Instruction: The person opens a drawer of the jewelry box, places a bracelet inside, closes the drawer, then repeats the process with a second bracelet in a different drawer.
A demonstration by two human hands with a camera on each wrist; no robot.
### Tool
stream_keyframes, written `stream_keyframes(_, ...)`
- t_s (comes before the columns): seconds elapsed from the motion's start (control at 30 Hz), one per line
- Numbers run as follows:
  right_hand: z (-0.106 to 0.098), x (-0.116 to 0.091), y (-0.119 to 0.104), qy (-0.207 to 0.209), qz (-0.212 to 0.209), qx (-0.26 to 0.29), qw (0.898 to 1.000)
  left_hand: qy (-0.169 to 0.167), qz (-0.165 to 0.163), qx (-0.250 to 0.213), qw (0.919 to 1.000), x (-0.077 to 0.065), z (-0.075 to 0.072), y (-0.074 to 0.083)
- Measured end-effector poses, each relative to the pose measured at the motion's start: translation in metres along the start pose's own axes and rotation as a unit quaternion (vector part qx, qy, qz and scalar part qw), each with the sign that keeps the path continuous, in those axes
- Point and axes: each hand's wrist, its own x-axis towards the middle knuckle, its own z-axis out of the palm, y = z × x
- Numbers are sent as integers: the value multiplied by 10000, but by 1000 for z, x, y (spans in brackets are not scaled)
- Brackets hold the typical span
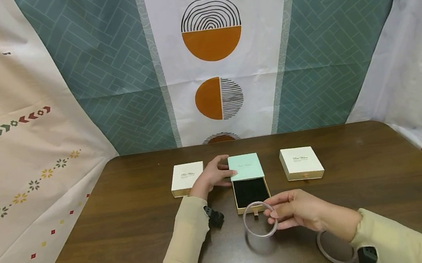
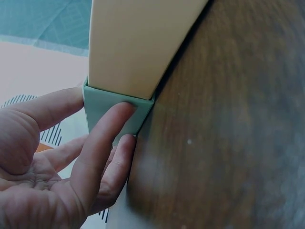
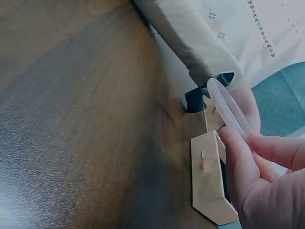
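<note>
A mint-green box [image 1: 245, 167] lies mid-table, its tray pulled out toward me with a black lining [image 1: 250, 191] in view. My left hand [image 1: 216, 174] holds the box's left side, one digit over its top edge and others against the side [image 2: 112, 109]. Between thumb and fingers, my right hand [image 1: 297, 210] pinches a pale translucent bangle [image 1: 246, 226]. The bangle is held raised in front of the tray's pull tab [image 1: 256, 212]. Seen from the right wrist, the bangle [image 3: 224, 102] is nearly edge-on, above the tan tray front [image 3: 206, 174].
One white box [image 1: 187, 177] is left of my left hand, and another white box [image 1: 301, 162] sits to the right of the green one. A second bangle [image 1: 334, 260] lies on the brown table [image 1: 100, 235], partly hidden by my right forearm. Patterned cloths hang behind.
</note>
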Motion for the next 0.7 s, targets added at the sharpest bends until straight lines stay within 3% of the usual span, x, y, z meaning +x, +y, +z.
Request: stream_keyframes(0.7, -10, 20, -13, 293, -172, 57, 9994, 21, -31, -100, 9999, 2, 0, -1)
